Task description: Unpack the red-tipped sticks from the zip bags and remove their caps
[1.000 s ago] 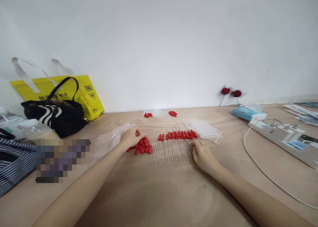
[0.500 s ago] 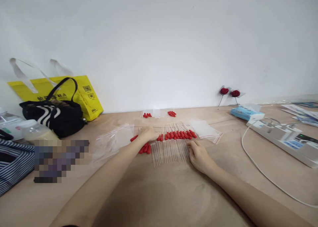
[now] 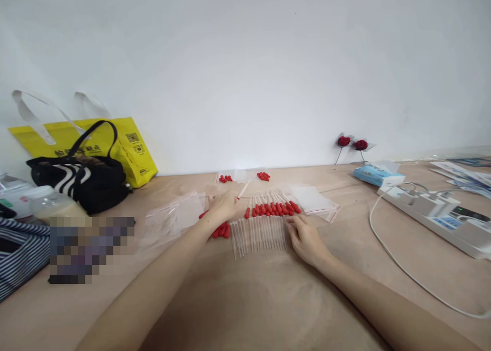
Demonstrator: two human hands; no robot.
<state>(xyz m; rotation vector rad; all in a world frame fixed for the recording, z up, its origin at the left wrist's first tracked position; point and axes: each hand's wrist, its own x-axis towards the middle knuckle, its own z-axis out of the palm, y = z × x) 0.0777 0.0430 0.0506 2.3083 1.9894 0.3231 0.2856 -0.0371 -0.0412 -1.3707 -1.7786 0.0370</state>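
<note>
My left hand (image 3: 222, 205) is closed on a glass dropper (image 3: 243, 190), gripping it near its red bulb while the clear tube slants up and to the right. Just right of it lies a row of droppers with red bulbs (image 3: 273, 209), their tubes pointing away from me. Nearer me is a row of loose clear tubes (image 3: 259, 234) without bulbs. At the right end of these tubes rests my right hand (image 3: 305, 236), fingers curled together; what its fingertips hold, if anything, is hidden. A small pile of loose red bulbs (image 3: 221, 231) lies partly under my left forearm.
Clear zip bags lie on the left (image 3: 174, 215) and right (image 3: 314, 202). Against the wall, another bag (image 3: 244, 175) has red bulbs beside it. A tissue pack (image 3: 378, 175) and a power strip (image 3: 433, 213) with a white cable sit right; bags (image 3: 80, 179) stand left.
My left hand has moved slightly left, away from the row, with a dropper now showing in its fingers. My right hand has barely moved beside the tubes.
</note>
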